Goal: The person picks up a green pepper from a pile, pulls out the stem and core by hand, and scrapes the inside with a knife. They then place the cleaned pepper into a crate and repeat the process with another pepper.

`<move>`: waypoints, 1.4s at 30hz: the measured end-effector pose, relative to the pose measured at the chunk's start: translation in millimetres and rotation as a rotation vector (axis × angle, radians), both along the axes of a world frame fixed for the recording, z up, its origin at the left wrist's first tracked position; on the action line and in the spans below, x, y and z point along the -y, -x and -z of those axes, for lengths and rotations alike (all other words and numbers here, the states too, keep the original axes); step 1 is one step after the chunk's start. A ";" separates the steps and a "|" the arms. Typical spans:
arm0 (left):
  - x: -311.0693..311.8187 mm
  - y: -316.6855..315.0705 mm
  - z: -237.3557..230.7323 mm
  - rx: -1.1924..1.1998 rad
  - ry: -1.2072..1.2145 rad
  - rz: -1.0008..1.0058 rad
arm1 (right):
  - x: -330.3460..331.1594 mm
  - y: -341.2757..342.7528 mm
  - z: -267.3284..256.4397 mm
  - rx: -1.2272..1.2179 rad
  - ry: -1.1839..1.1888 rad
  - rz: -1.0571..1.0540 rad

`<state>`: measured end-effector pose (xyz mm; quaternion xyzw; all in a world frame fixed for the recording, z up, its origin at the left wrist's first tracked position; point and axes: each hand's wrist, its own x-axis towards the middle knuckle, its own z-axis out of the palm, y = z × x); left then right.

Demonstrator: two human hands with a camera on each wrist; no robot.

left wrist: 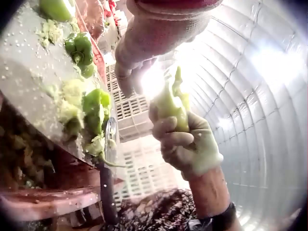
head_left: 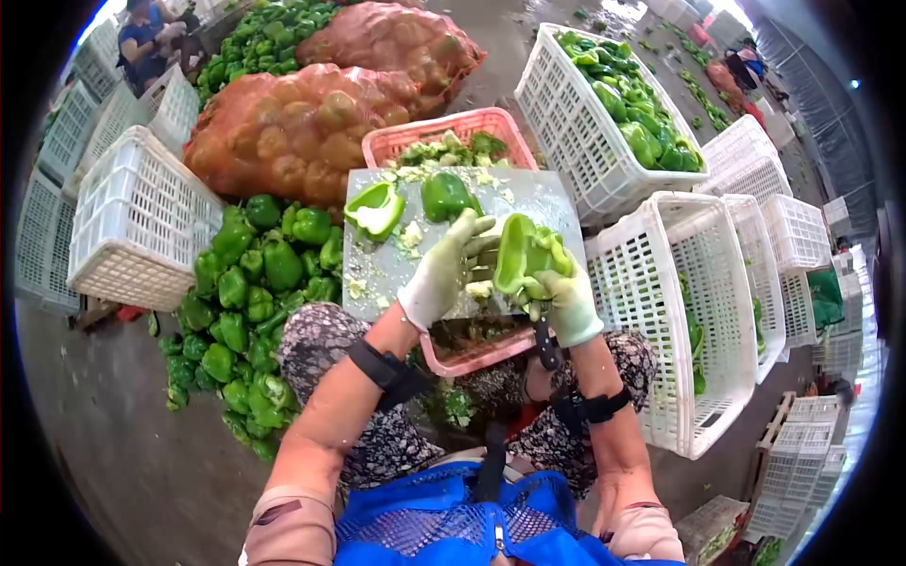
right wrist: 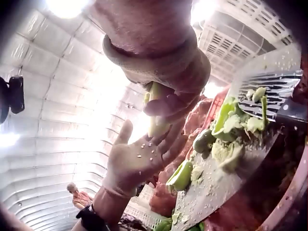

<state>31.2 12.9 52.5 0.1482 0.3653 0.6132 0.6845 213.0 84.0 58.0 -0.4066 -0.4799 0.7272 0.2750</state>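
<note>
Halved green bell pepper (head_left: 528,255), at the centre-right of the head view, held up above the grey cutting board (head_left: 557,203); its skin is glossy and mid-green, its inner wall paler and yellowish, with a bright cut rim and a hollow that shows plainly; the wall is lobed and uneven toward the right; in the left wrist view it looks washed out, with a jagged upper edge.

Its long axis runs roughly up and down the head frame, the hollow turned up toward the camera; in both wrist views it stands nearly upright between top and bottom of the frame; which end bore the stem I cannot tell.

Gloved right hand (head_left: 569,304) is clamped on it from the lower right, fingers wrapped round the lower part in the left wrist view; gloved left hand (head_left: 445,269), left of it, has its fingers extended and spread, palm dotted with seeds in the right wrist view; whether its fingertips touch the pepper I cannot tell.

On the board lie another pepper half (head_left: 375,209) at upper left and a darker green pepper (head_left: 445,196) at upper centre, among pale scraps.
</note>
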 end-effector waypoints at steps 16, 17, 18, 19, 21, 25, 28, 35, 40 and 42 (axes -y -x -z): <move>2.8 -18.0 23.2 -0.554 0.008 0.154 | 13.6 -6.4 27.6 0.323 -0.521 0.128; 2.6 -17.4 21.1 -0.477 0.027 0.153 | 6.7 -7.2 21.1 0.293 -0.331 0.216; 3.0 -18.1 21.8 -0.510 0.008 0.098 | 2.1 -9.6 15.1 0.262 -0.139 0.301; 3.6 -19.3 23.6 -0.545 -0.011 0.044 | 0.2 -13.4 9.7 0.199 -0.074 0.309; 0.3 -18.9 29.1 -0.720 -0.091 -0.010 | -1.5 -14.6 22.1 0.203 -0.270 0.165; 2.9 -20.9 26.2 -0.673 -0.117 0.024 | 13.3 -9.6 23.5 0.192 -0.234 0.021; 5.0 -19.7 21.0 -0.482 -0.069 0.121 | 19.0 -2.4 34.2 0.323 -0.488 0.094; 9.5 -26.0 9.2 -0.346 0.103 0.427 | 32.3 -4.5 29.6 0.375 -0.758 0.310; 8.3 -25.9 29.5 -0.691 0.024 0.367 | 18.5 -16.2 43.1 0.282 -0.677 0.525; 6.5 -22.7 23.3 -0.595 0.061 0.343 | 6.8 -30.7 31.8 0.366 -0.876 0.574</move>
